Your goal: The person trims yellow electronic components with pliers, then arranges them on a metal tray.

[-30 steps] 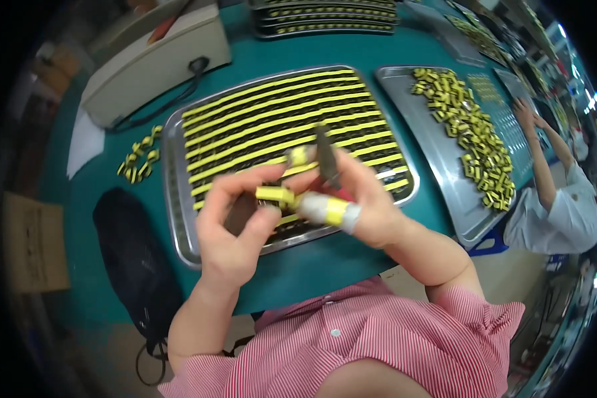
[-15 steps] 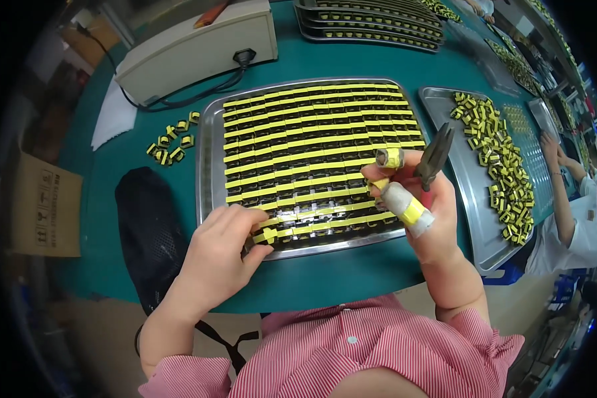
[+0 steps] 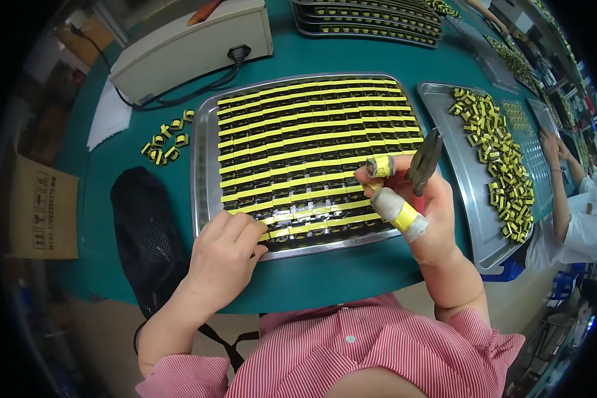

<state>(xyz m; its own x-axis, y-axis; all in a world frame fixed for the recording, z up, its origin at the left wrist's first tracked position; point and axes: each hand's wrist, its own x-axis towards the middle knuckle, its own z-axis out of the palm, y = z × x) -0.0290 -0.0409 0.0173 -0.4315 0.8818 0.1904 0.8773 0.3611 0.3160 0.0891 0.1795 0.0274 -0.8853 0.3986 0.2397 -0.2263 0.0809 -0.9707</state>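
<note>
My left hand (image 3: 227, 255) bends over the near left corner of a metal tray (image 3: 204, 156). Its thumb and fingers close around the end of the front row, largely hiding the small yellow-taped component there. Rows of black-and-yellow components (image 3: 312, 142) fill the tray. Above the tray's right side is my right hand (image 3: 434, 215), curled around pliers (image 3: 424, 161) with dark jaws pointing up and a bit of red handle showing. Its thumb and forefinger wear grey-and-yellow wrappings. Between their tips shows a small yellow bit, too hidden to name.
Loose components (image 3: 504, 162) lie heaped on a second tray (image 3: 451, 123) at right; several more (image 3: 166, 140) lie left. Around are a beige box-shaped device (image 3: 192, 56) with a cord, a black pouch (image 3: 149, 229), a cardboard box (image 3: 45, 209), stacked trays (image 3: 371, 23) and a co-worker's arms (image 3: 558, 179).
The component visible between my left fingertips is now mostly covered by that hand, at the row's end. My right hand with the pliers has shifted slightly left; the view has shifted a little.
</note>
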